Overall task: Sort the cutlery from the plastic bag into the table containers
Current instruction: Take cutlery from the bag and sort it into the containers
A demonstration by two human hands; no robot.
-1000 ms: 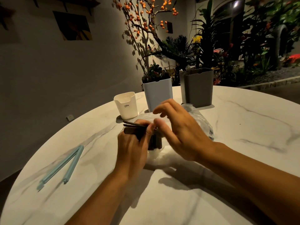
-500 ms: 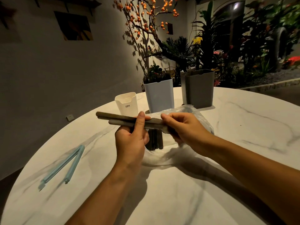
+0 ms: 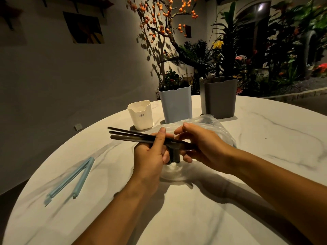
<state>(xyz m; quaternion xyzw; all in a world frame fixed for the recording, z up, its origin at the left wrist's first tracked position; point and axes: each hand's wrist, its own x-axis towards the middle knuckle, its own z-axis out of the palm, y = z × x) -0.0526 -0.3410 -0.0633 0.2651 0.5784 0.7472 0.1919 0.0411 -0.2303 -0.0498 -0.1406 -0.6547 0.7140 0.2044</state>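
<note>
My left hand (image 3: pixel 150 154) grips a bundle of dark cutlery handles (image 3: pixel 131 136) that point left and slightly away, its thumb pressed over them. My right hand (image 3: pixel 201 147) pinches the other end of the same bundle above the clear plastic bag (image 3: pixel 217 129). More dark pieces (image 3: pixel 174 156) stick out of the bag between my hands. Behind stand three containers: a small white cup (image 3: pixel 140 114), a pale blue bin (image 3: pixel 176 104) and a grey bin (image 3: pixel 219 97) with something metallic at its left rim.
A pale blue bag clip (image 3: pixel 70 179) lies open on the round marble table (image 3: pixel 265 156) at the left. Plants and an orange-berried branch stand beyond the far table edge.
The dark pieces have come out of the bag and now fan out to the left in my left hand. My right hand has shifted onto their right end.
</note>
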